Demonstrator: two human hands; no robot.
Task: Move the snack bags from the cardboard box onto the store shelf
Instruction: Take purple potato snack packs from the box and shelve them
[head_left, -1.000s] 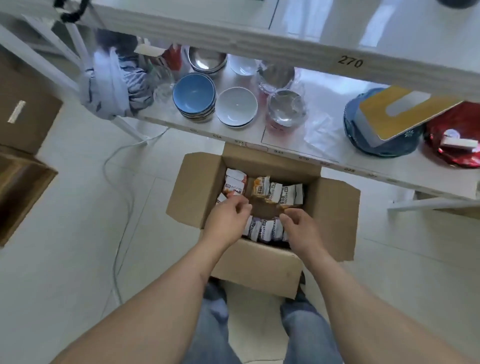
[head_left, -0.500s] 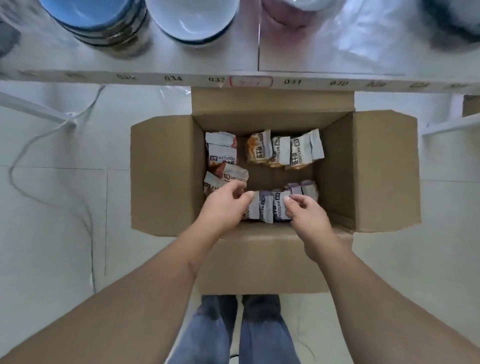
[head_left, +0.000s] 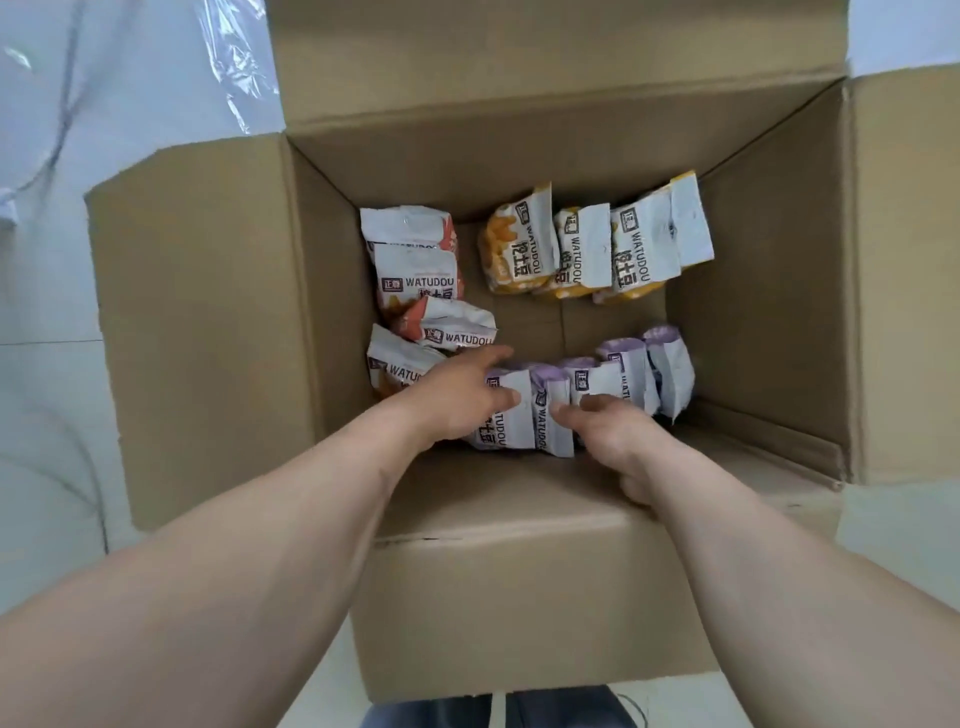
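Note:
An open cardboard box (head_left: 208, 322) fills the view, and the store shelf is out of frame. Inside it, red-orange snack bags (head_left: 415, 270) lie at the left and yellow snack bags (head_left: 587, 249) lean against the far wall. A row of purple snack bags (head_left: 628, 374) stands along the near wall. My left hand (head_left: 452, 400) grips the leftmost purple bag (head_left: 511, 415), thumb on its front and fingers over its top. My right hand (head_left: 608, 431) has curled fingers on the bag beside it (head_left: 553, 431); its thumb is hidden.
The box flaps are spread to the left, the right (head_left: 904, 260) and the far side. Pale floor (head_left: 47, 415) surrounds the box, with clear plastic film (head_left: 228, 67) at the upper left. My jeans (head_left: 561, 709) show below the box.
The camera has dropped much closer to the box, and the shelf with bowls has left the view. Both hands have sunk deeper into the box onto the purple bags.

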